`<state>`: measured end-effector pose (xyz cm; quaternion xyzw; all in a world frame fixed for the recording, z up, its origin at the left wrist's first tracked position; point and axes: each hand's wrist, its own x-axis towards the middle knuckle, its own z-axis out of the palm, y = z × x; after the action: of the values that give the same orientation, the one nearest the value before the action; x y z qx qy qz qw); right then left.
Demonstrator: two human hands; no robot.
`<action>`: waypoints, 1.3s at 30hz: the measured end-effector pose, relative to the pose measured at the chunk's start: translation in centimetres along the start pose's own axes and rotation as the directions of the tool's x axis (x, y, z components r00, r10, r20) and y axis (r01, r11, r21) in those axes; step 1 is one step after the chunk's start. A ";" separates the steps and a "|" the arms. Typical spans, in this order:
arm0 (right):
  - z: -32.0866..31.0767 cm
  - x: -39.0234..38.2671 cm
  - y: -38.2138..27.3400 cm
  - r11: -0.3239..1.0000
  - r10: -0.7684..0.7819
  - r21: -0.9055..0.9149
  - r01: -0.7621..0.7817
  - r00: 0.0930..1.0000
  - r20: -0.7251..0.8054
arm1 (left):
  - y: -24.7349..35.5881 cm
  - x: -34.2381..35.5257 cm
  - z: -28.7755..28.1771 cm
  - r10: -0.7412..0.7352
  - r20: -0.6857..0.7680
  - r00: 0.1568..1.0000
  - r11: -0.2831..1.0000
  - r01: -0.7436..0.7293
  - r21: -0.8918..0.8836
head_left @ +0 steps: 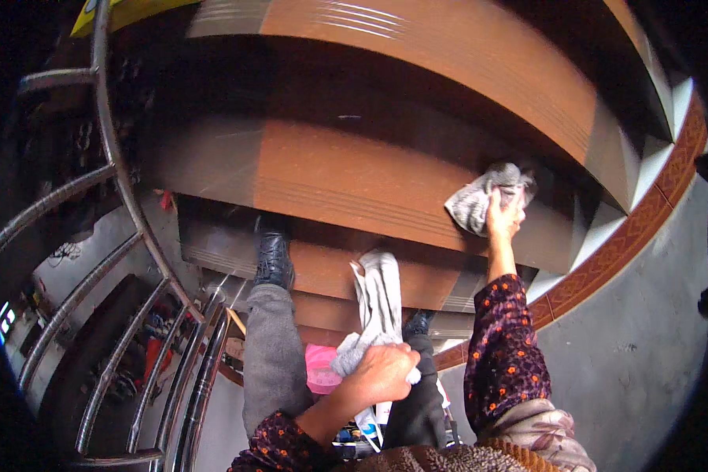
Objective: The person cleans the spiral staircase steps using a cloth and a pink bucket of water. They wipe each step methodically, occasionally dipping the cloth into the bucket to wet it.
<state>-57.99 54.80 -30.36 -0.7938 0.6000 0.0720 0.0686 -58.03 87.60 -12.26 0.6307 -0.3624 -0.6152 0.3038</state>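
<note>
On the orange-brown stair tread (346,169), near its right end, my right hand (505,212) presses a bunched grey-and-white cloth (473,203). Its fingers are closed over the cloth. Lower down, between my legs, my left hand (381,374) is wrapped round a second light grey cloth (380,295). That cloth is folded lengthwise, and its long end sticks out past my fist over the lower steps. My dark sleeves have small orange flowers.
A metal railing (122,169) curves down the left side. Patterned reddish skirting tiles (606,263) border the grey wall (606,354) on the right. My black shoe (274,256) stands on a lower step. Something pink (321,368) shows beneath me.
</note>
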 end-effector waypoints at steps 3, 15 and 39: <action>4.1 -2.1 -1.6 0.982 -0.190 -0.043 0.186 0.970 -0.155 | -1.3 -1.6 -0.1 -0.019 0.103 0.995 0.999 0.023 -0.039; 8.1 -19.2 -41.4 0.517 -0.855 0.333 0.789 0.491 0.164 | -6.3 -6.4 1.3 -0.084 -0.136 0.987 0.993 0.072 -0.091; 4.4 -12.6 -9.0 0.406 -0.907 0.122 0.906 0.416 -0.064 | -4.4 -5.1 -0.5 -0.092 0.115 0.989 0.994 0.098 -0.053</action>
<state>-52.82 70.00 -31.94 -0.9848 0.0785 -0.0133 0.1546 -57.10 94.22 -13.07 0.6024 -0.3303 -0.6740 0.2716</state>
